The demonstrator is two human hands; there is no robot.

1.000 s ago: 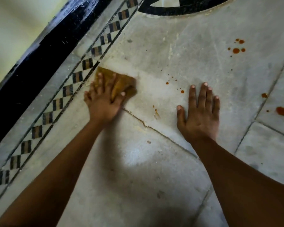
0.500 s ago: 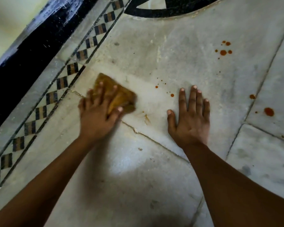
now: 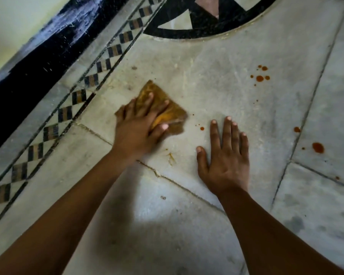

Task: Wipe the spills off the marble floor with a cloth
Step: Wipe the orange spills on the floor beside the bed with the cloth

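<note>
My left hand (image 3: 139,124) presses a crumpled yellow-brown cloth (image 3: 167,108) flat on the grey marble floor (image 3: 216,86), fingers spread over it. My right hand (image 3: 225,159) lies flat and open on the floor just right of the cloth, holding nothing. Small orange-red drops (image 3: 202,128) sit between the cloth and my right fingertips. A cluster of drops (image 3: 260,78) lies farther up and to the right. A larger spot (image 3: 318,147) and a smaller one (image 3: 296,129) lie at the right by a tile joint. A yellowish smear (image 3: 171,156) marks the floor below the cloth.
A checkered inlay border (image 3: 77,98) runs diagonally at the left beside a black skirting strip (image 3: 38,62) and a pale wall. A black circular inlay (image 3: 207,28) lies at the top. A crack (image 3: 167,178) crosses the slab under my arms.
My left hand has slid the cloth to the right, away from the checkered border and toward the small drops. My right hand has stayed planted on the floor.
</note>
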